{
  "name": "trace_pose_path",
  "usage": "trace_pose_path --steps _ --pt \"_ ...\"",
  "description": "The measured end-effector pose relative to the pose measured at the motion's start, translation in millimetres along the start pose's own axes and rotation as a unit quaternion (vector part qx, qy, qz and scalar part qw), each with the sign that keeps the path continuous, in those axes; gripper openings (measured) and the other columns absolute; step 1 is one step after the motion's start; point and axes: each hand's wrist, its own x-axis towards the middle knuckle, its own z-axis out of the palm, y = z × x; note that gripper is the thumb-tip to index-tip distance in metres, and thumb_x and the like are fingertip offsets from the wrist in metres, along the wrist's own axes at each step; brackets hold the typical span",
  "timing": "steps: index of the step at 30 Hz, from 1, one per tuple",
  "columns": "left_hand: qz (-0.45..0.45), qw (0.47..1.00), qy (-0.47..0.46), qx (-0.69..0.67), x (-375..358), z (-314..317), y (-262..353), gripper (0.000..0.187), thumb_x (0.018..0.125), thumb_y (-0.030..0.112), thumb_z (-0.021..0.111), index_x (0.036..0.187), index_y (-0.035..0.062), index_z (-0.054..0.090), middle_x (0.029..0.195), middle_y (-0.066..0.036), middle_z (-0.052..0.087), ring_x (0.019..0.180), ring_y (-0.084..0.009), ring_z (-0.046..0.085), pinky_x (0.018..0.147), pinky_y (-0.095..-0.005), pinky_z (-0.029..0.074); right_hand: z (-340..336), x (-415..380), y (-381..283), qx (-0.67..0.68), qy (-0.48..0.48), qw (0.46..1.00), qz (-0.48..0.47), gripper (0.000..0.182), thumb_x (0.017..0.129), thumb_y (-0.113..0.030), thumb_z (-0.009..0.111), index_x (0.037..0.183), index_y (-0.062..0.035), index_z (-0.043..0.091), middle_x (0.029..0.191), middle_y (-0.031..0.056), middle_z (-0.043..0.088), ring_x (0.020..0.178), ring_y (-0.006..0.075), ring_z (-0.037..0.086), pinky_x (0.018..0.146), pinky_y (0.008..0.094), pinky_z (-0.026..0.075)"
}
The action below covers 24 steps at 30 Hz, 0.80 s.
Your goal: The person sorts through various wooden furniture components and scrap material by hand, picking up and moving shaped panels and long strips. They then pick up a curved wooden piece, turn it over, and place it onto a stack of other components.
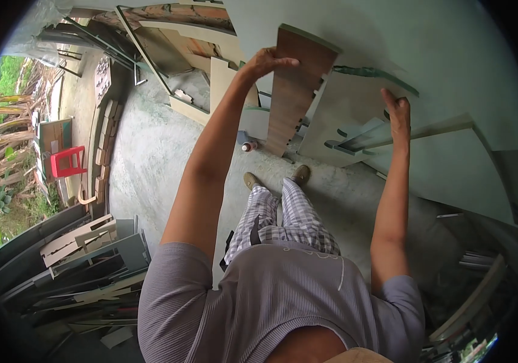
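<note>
My left hand (pixel 269 63) grips the left edge of a long brown board (pixel 298 78), its thumb lying across the face. The board stands upright, leaning toward the wall, with small notches along its right edge. My right hand (pixel 398 114) is raised to the right, beside a large pale panel (pixel 346 109) that leans on the wall. Its index finger points up, and whether the other fingers hold anything is hidden. A dark green strip (pixel 361 71) runs along the panel's top edge.
A small bottle (pixel 249 146) stands on the floor by my feet. A red plastic chair (pixel 68 162) is at the far left. Cut boards (pixel 98 242) are piled at the lower left. Another pale panel (pixel 446 169) leans at the right.
</note>
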Motion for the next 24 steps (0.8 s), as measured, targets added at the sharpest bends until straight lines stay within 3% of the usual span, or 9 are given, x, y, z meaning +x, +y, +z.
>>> trace_pose_path --steps 3,5,7,9,14,16,20,22,24 --pt "-0.010 0.982 -0.045 -0.183 -27.2 16.6 1.9 0.047 0.067 0.032 0.075 0.099 0.0008 0.060 0.092 -0.006 0.063 0.089 -0.0140 0.055 0.082 -0.0284 0.042 9.7 -21.7 12.3 0.104 -0.021 0.994 -0.025 0.050 0.072 -0.049 0.065 0.078 -0.0016 0.049 0.072 -0.0007 0.042 0.067 0.0107 0.037 0.066 0.0226 0.036" --pt "0.000 0.978 -0.014 -0.208 -50.0 23.3 7.7 0.044 0.067 0.028 0.076 0.098 0.0020 0.061 0.091 -0.005 0.064 0.086 -0.0127 0.056 0.080 -0.0275 0.044 22.0 -48.5 4.1 0.213 0.050 0.966 -0.138 0.053 0.072 -0.050 0.065 0.086 -0.0017 0.050 0.081 -0.0003 0.043 0.077 0.0114 0.039 0.075 0.0239 0.034" --pt "-0.001 0.975 0.004 -0.224 -78.0 27.1 10.8 0.043 0.065 0.025 0.077 0.099 0.0026 0.061 0.090 -0.005 0.064 0.085 -0.0116 0.057 0.079 -0.0270 0.045 22.0 -72.1 16.0 0.192 0.054 0.970 -0.136 0.056 0.072 -0.053 0.064 0.090 -0.0016 0.050 0.085 0.0003 0.043 0.081 0.0120 0.039 0.078 0.0243 0.032" --pt "-0.022 0.994 0.034 -0.098 -113.6 25.8 24.3 0.049 0.063 0.027 0.078 0.101 0.0016 0.060 0.090 -0.005 0.065 0.087 -0.0117 0.057 0.080 -0.0270 0.044 22.7 -102.7 20.5 0.147 0.061 0.978 -0.132 0.061 0.072 -0.057 0.061 0.095 -0.0014 0.051 0.088 0.0011 0.045 0.086 0.0126 0.040 0.081 0.0250 0.030" --pt "-0.006 0.993 0.045 -0.112 -194.5 47.1 9.2 0.054 0.060 0.028 0.079 0.103 0.0017 0.059 0.090 -0.008 0.065 0.085 -0.0125 0.059 0.077 -0.0272 0.046 25.8 -181.4 25.8 0.068 0.070 0.982 -0.162 0.068 0.071 -0.065 0.054 0.096 -0.0009 0.052 0.092 0.0030 0.050 0.089 0.0129 0.045 0.082 0.0275 0.034" --pt "0.017 0.994 0.005 -0.106 -227.6 46.6 26.4 0.044 0.062 0.018 0.077 0.100 0.0050 0.061 0.093 -0.007 0.065 0.087 -0.0148 0.060 0.077 -0.0292 0.047 30.0 -209.2 19.7 0.059 0.070 0.981 -0.169 0.067 0.074 -0.064 0.051 0.096 -0.0004 0.051 0.096 0.0042 0.050 0.092 0.0126 0.046 0.083 0.0277 0.035" --pt "0.114 0.990 -0.071 -0.029 -290.0 69.3 27.4 0.040 0.066 0.017 0.070 0.104 0.0100 0.059 0.095 -0.009 0.063 0.087 -0.0228 0.062 0.076 -0.0297 0.048 67.5 -261.5 -3.1 0.060 0.120 0.983 -0.122 0.066 0.078 -0.065 0.043 0.086 -0.0004 0.050 0.086 0.0063 0.054 0.084 0.0166 0.050 0.081 0.0304 0.037" --pt "0.156 0.985 -0.062 -0.040 -322.5 85.8 35.0 0.051 0.055 0.013 0.070 0.105 0.0117 0.058 0.092 -0.011 0.062 0.082 -0.0280 0.060 0.071 -0.0342 0.048 75.8 -275.3 24.6 0.150 0.059 0.978 -0.135 0.074 0.065 -0.072 0.052 0.092 -0.0030 0.050 0.094 0.0104 0.058 0.090 0.0186 0.052 0.087 0.0351 0.038" --pt "0.231 0.971 -0.052 -0.007 -348.1 104.4 28.9 0.041 0.065 0.017 0.067 0.105 0.0086 0.058 0.097 -0.009 0.062 0.088 -0.0270 0.060 0.075 -0.0345 0.050 84.5 -297.3 23.2 0.108 0.110 0.979 -0.135 0.074 0.067 -0.071 0.050 0.093 -0.0021 0.050 0.095 0.0102 0.057 0.091 0.0184 0.052 0.087 0.0352 0.037"
